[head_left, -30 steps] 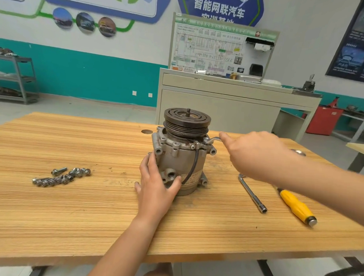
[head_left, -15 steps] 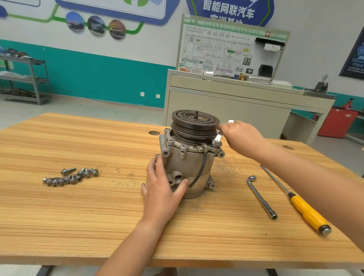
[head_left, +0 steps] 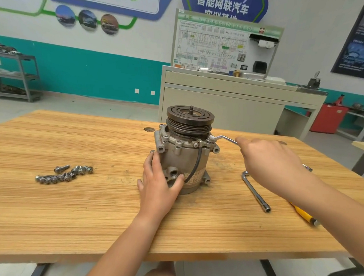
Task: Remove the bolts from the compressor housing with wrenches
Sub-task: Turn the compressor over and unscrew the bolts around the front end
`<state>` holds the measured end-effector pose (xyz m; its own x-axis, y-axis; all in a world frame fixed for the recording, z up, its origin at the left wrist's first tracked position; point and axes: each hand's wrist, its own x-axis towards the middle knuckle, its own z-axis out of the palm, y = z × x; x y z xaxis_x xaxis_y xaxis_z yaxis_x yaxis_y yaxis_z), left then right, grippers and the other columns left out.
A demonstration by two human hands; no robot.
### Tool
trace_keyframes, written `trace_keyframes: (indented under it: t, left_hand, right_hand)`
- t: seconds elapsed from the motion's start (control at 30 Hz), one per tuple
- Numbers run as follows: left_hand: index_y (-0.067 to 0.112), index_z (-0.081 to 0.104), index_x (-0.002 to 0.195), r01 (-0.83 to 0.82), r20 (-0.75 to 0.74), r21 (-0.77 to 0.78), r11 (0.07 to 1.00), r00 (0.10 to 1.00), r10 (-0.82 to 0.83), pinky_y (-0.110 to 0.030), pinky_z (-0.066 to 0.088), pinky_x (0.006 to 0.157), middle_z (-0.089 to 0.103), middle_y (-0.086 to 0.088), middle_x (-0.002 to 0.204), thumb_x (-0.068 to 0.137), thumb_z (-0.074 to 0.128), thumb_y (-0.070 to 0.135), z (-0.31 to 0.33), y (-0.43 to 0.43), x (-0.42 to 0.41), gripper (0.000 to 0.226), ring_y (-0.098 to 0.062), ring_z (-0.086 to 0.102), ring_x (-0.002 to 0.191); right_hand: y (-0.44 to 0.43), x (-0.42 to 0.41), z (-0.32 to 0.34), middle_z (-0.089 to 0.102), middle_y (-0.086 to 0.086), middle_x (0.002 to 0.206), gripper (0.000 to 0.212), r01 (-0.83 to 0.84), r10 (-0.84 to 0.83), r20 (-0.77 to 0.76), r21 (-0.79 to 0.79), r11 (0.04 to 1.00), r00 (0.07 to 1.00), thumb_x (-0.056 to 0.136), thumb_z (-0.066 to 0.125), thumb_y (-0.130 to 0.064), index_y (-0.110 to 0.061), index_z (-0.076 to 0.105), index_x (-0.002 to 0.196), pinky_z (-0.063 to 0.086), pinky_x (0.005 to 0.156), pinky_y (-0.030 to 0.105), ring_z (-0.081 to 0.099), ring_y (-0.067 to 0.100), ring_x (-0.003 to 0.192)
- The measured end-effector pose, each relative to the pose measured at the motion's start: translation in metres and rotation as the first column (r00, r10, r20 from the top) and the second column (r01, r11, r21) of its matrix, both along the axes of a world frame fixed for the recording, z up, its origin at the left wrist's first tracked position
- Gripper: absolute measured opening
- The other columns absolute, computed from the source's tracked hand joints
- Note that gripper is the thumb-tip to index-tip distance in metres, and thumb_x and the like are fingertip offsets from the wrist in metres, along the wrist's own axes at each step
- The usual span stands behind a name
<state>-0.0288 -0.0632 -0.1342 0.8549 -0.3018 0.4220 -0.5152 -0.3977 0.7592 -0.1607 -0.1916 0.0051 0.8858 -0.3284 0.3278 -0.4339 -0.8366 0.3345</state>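
A grey metal compressor (head_left: pixel 183 156) with a dark pulley on top stands upright in the middle of the wooden table (head_left: pixel 90 213). My left hand (head_left: pixel 159 182) grips its lower left side. My right hand (head_left: pixel 267 160) holds the handle of a bent metal wrench (head_left: pixel 223 138), whose head sits on a bolt at the housing's upper right flange. The handle points right, away from the compressor. Several loose bolts (head_left: pixel 64 174) lie in a cluster on the table at the left.
A second L-shaped socket wrench (head_left: pixel 256 191) lies on the table right of the compressor. A yellow-handled screwdriver (head_left: pixel 305 216) lies partly under my right forearm. A beige workbench (head_left: pixel 237 102) stands behind the table, a metal shelf rack (head_left: pixel 17 76) at far left.
My right hand has swung outward to the right with the wrench handle, away from the pulley. My left hand keeps its grip on the compressor.
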Motion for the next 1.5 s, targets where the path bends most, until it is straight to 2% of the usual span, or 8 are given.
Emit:
trace_keyframes:
  t: [0.13, 0.27, 0.43, 0.63, 0.83, 1.1, 1.27, 1.5]
  left_hand:
    - [0.016, 0.010, 0.150, 0.000, 0.007, 0.004, 1.000, 1.000, 0.000, -0.059, 0.019, 0.110, 0.011, -0.002, 0.154, 0.086, 0.063, 0.040, -0.001, -0.001, 0.000, 0.087, -0.021, 0.019, 0.141]
    - [0.014, 0.014, 0.149, -0.014, 0.017, 0.005, 1.000, 1.000, 0.014, -0.058, 0.020, 0.109, 0.013, -0.003, 0.154, 0.085, 0.063, 0.040, -0.001, -0.001, 0.000, 0.084, -0.021, 0.018, 0.141]
    - [0.015, 0.013, 0.149, -0.003, 0.010, 0.002, 1.000, 1.000, 0.003, -0.058, 0.018, 0.110, 0.011, -0.002, 0.154, 0.086, 0.062, 0.041, -0.001, 0.000, 0.000, 0.084, -0.020, 0.018, 0.141]
    - [0.015, 0.010, 0.150, -0.010, 0.010, -0.003, 1.000, 1.000, 0.010, -0.053, 0.017, 0.111, 0.011, -0.001, 0.155, 0.085, 0.062, 0.042, -0.002, 0.000, 0.001, 0.087, -0.019, 0.020, 0.141]
    - [0.016, 0.009, 0.150, -0.014, 0.003, -0.001, 1.000, 1.000, 0.014, -0.057, 0.017, 0.111, 0.011, 0.000, 0.154, 0.084, 0.063, 0.044, -0.002, 0.001, 0.002, 0.089, -0.019, 0.020, 0.140]
    - [0.015, 0.011, 0.149, -0.018, 0.017, 0.001, 1.000, 1.000, 0.018, -0.056, 0.020, 0.110, 0.014, -0.001, 0.154, 0.084, 0.063, 0.043, -0.002, 0.000, 0.002, 0.088, -0.020, 0.025, 0.138]
    - [0.014, 0.013, 0.149, -0.018, 0.029, -0.003, 1.000, 0.999, 0.018, -0.059, 0.020, 0.109, 0.015, -0.003, 0.153, 0.084, 0.064, 0.041, -0.003, -0.001, 0.001, 0.086, -0.020, 0.023, 0.139]
    - [0.014, 0.013, 0.149, -0.030, 0.050, 0.017, 0.999, 0.998, 0.029, -0.061, 0.018, 0.109, 0.014, -0.003, 0.154, 0.084, 0.064, 0.041, -0.003, 0.000, 0.003, 0.087, -0.020, 0.021, 0.140]
  right_hand:
    - [0.024, 0.004, 0.005, 0.039, 0.001, 0.071, 0.046, 0.060, -0.079, -0.138, -0.138, 0.989, 0.987, 0.087, 0.040, 0.004, -0.002, 0.030, 0.131, 0.023, 0.042, 0.024, 0.041, 0.017, 0.059]
    - [0.048, 0.015, -0.006, 0.049, 0.026, 0.117, 0.055, 0.016, -0.085, -0.240, -0.276, 0.961, 0.967, 0.089, 0.036, 0.007, 0.016, 0.011, 0.137, 0.034, 0.053, 0.028, 0.059, 0.030, 0.089]
    - [0.000, 0.014, 0.014, 0.039, -0.001, 0.064, 0.034, -0.072, -0.018, -0.242, -0.360, 0.930, 0.970, 0.092, 0.037, -0.005, -0.001, 0.036, 0.126, 0.023, 0.040, 0.025, 0.032, 0.013, 0.048]
    - [-0.058, 0.048, 0.021, 0.040, 0.001, 0.069, 0.024, -0.205, 0.115, -0.269, -0.333, 0.920, 0.956, 0.090, 0.042, 0.000, -0.007, 0.045, 0.113, 0.046, 0.058, 0.030, 0.047, 0.020, 0.066]
    - [-0.080, 0.095, -0.002, 0.053, 0.016, 0.127, 0.036, -0.405, 0.394, -0.094, -0.217, 0.888, 0.914, 0.092, 0.042, 0.004, -0.001, 0.045, 0.128, 0.040, 0.097, 0.036, 0.049, 0.028, 0.117]
    - [-0.062, 0.043, -0.011, 0.048, -0.001, 0.059, 0.025, -0.424, 0.270, 0.573, 0.153, 0.893, 0.774, 0.098, 0.039, -0.014, -0.002, 0.050, 0.117, 0.031, 0.049, 0.030, 0.047, 0.023, 0.052]
    - [-0.030, -0.001, -0.009, 0.049, -0.002, 0.062, 0.026, -0.129, 0.119, 0.152, 0.056, 0.990, 0.981, 0.097, 0.034, -0.020, -0.019, 0.043, 0.122, 0.041, 0.047, 0.030, 0.050, 0.020, 0.056]
    - [0.016, 0.006, 0.004, 0.029, -0.001, 0.057, 0.049, -0.011, -0.037, -0.174, -0.271, 0.962, 0.984, 0.086, 0.041, 0.003, 0.000, 0.031, 0.133, 0.021, 0.037, 0.026, 0.034, 0.018, 0.050]
